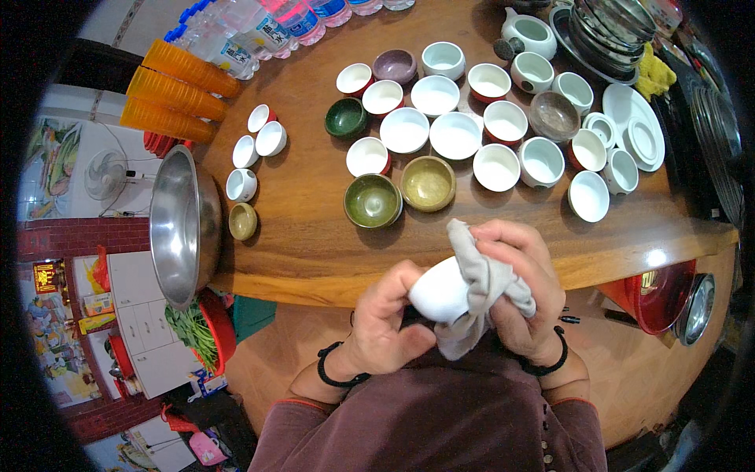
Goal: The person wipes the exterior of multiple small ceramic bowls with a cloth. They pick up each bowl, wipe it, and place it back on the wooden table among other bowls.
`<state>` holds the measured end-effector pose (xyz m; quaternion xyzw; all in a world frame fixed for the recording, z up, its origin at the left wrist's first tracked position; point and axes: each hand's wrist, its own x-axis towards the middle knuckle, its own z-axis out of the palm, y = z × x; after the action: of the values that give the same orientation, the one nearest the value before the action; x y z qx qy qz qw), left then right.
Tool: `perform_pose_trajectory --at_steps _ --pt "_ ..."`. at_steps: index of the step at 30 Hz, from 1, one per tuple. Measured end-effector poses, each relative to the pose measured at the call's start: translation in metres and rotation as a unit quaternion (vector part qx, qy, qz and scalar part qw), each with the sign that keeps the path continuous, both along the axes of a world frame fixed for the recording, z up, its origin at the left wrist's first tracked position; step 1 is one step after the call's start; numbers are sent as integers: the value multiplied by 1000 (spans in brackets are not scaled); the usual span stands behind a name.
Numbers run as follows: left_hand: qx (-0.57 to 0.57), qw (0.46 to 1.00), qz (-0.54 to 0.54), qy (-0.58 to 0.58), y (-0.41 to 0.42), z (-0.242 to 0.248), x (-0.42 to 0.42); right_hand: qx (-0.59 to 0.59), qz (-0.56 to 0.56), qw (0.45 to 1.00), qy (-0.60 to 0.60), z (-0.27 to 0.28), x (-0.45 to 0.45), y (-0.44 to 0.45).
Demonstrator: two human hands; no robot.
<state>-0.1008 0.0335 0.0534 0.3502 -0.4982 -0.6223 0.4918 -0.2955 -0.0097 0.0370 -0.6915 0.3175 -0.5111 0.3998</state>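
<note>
Just off the front edge of a wooden table (307,259), my left hand (389,321) grips a white ceramic cup (438,290) on its left side. A grey cloth (483,277) wraps the cup's right side, and my right hand (525,283) holds it there. The inside of the held cup is hidden. Beyond my hands stand many small cups, among them an olive-green cup (373,200), a yellowish cup (428,183), a dark green cup (345,118) and a white cup (588,196). Further left is a small group with a little olive cup (242,221).
A large steel basin (177,230) is at the left edge. Stacked orange plastic cups (177,97) and water bottles (253,29) line the far left. A teapot (531,35), steel bowls (613,35), a white oval plate (628,112) and a yellow cloth (655,71) are at the far right.
</note>
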Motion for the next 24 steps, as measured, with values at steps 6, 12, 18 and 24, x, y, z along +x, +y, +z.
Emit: perform_pose_trajectory --at_steps 6,12,18,24 --pt "130 972 12 196 -7 -6 -3 84 43 995 -42 0 -1 3" --pt "70 989 75 -110 -15 -6 -15 9 -14 999 -39 0 5 7" --pt "135 986 7 -98 -12 3 -5 -72 105 992 -17 -5 13 5" --pt "194 980 -15 -36 -13 10 8 -192 120 970 86 -2 18 7"
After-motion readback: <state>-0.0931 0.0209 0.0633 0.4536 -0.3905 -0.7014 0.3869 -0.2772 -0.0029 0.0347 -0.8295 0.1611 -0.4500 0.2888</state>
